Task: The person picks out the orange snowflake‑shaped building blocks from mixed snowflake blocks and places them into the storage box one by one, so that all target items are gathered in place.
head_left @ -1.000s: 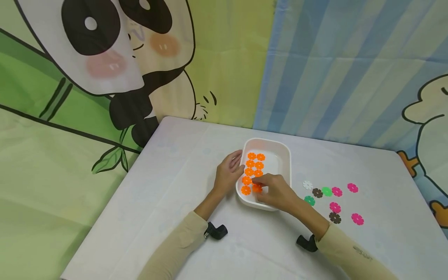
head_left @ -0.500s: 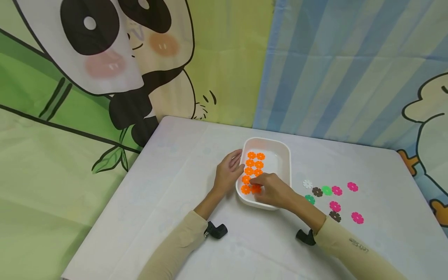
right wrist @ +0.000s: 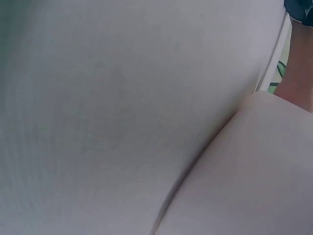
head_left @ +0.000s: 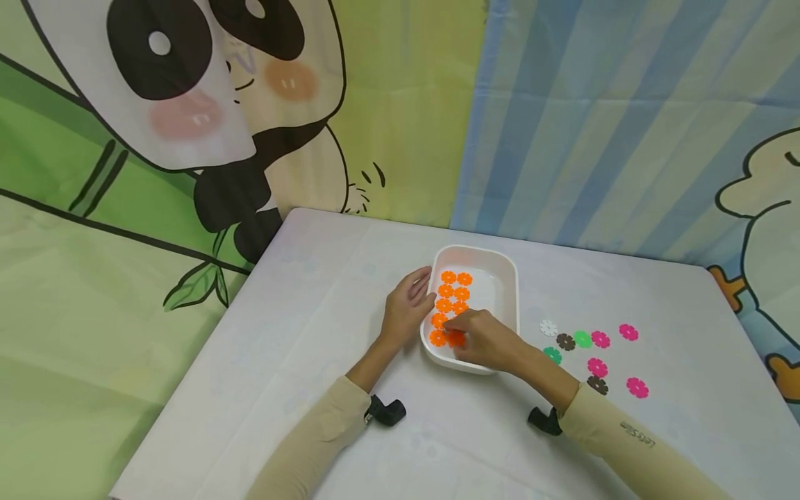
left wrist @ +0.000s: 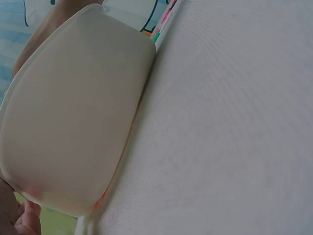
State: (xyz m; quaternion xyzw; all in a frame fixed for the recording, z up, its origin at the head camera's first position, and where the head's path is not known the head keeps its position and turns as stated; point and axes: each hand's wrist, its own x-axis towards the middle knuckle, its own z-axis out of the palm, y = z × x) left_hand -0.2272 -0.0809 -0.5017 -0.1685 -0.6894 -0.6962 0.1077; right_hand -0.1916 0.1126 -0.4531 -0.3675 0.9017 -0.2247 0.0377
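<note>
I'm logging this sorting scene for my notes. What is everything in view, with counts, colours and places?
tray: one, white, middle of the table
orange flower discs: about eight showing, in two columns inside the tray
loose flower discs: nine; four pink, two green, two brown, one white; on the table right of the tray
table: one, white cover
backdrop: panda and striped cartoon cloth behind
left hand: rests against the tray's left wall
right hand: inside the tray, fingers on the nearest orange disc

Right hand [head_left: 484, 342] covers nearest orange disc [head_left: 456, 338] — grip unclear.
</note>
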